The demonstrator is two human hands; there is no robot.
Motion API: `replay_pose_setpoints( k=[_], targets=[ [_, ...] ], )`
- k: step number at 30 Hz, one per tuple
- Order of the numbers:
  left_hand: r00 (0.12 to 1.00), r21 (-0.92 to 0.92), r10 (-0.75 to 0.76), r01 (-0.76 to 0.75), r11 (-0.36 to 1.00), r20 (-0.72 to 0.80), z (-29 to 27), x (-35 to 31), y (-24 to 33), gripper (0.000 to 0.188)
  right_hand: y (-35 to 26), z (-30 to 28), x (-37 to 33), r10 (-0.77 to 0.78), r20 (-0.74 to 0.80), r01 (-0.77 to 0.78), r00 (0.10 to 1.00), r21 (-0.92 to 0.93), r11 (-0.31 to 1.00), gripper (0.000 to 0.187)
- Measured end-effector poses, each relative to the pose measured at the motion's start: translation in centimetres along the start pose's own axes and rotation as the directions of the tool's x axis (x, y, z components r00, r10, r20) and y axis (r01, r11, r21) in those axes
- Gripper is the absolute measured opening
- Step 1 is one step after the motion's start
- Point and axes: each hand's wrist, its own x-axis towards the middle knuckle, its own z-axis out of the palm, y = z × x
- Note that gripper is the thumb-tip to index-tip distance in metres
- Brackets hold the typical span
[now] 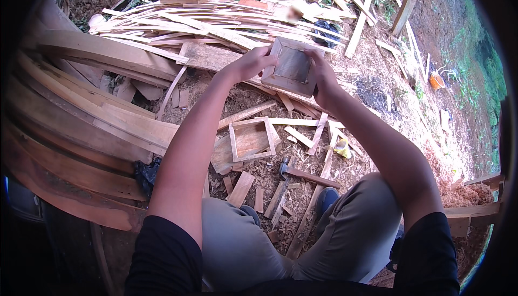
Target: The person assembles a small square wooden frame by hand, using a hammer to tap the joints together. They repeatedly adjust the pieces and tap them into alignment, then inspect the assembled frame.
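A small square wooden box (pixel 292 65) is held out in front of me, its recessed inner face turned toward me. My left hand (pixel 252 63) grips its left side, thumb at the rim. On the opposite side my right hand (pixel 322 72) holds the upper right edge and side, so the box is tilted between both hands. Below it on the ground lies an open rectangular wooden frame (pixel 252 158), partly over a loose board (pixel 224 153). A claw hammer (pixel 310 175) with a wooden handle rests near my feet.
A large heap of wood strips (pixel 199 23) spreads across the far side. Long curved planks (pixel 102 107) are stacked at left. Offcuts (pixel 241 188) and shavings litter the ground. A yellow packet (pixel 342 148) lies at right, an orange container (pixel 436 82) farther off, and a wooden post (pixel 408 4) stands beyond.
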Motion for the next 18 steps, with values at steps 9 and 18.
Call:
replay_pose_setpoints(
  k=[9,18],
  targets=[
    [1.0,0.008,-0.013,0.013,1.0,-0.002,0.09,-0.35,0.48,0.057,-0.03,-0.06,0.21,0.015,-0.024,-0.015,1.0,-0.027,1.0,0.051],
    [0.999,0.012,0.045,-0.045,0.999,0.003,0.1,0.0,-0.28,0.059,-0.3,0.41,-0.65,-0.005,-0.047,0.003,0.999,-0.035,0.999,0.049]
  ],
)
